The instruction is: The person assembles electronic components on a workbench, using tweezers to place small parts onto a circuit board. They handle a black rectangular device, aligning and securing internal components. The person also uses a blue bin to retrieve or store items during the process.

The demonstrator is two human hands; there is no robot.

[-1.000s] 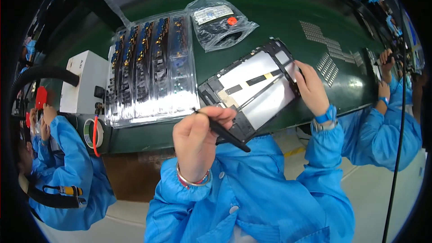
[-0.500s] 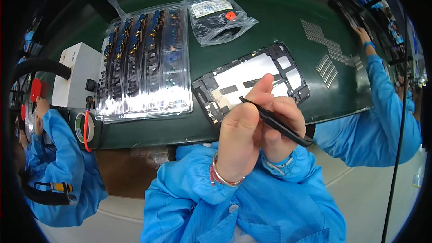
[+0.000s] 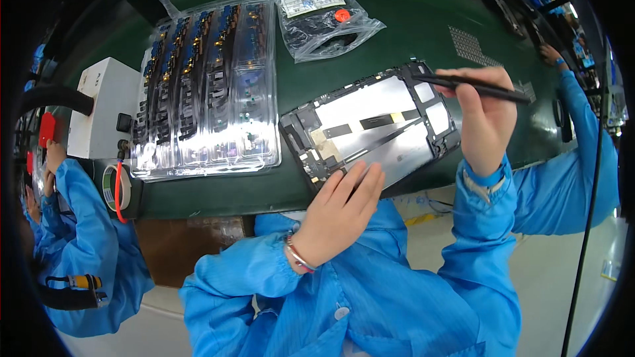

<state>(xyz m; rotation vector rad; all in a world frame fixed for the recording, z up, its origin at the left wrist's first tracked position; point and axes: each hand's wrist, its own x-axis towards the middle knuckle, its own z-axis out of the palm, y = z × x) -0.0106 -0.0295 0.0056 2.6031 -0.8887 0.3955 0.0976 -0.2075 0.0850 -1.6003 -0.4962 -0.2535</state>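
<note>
A tablet back frame (image 3: 380, 133), black-rimmed with a silvery inner plate and flat cables, lies tilted on the green bench (image 3: 410, 33). My left hand (image 3: 338, 210) rests flat on its near edge, fingers together, and holds nothing. My right hand (image 3: 486, 119) hovers over the frame's right end. It pinches a thin black stick tool (image 3: 473, 86) that lies nearly level, with its tip over the frame's far right corner.
A clear tray (image 3: 205, 92) with several rows of small parts lies left of the frame. A plastic bag (image 3: 324, 16) of dark parts sits behind it. A white box (image 3: 106, 102) and a tape roll (image 3: 119, 188) are at the left. Co-workers in blue sit on both sides.
The black tool went from my left hand to my right as the hands met over the frame. My right hand then lifted it to the right, and my left hand settled on the near edge.
</note>
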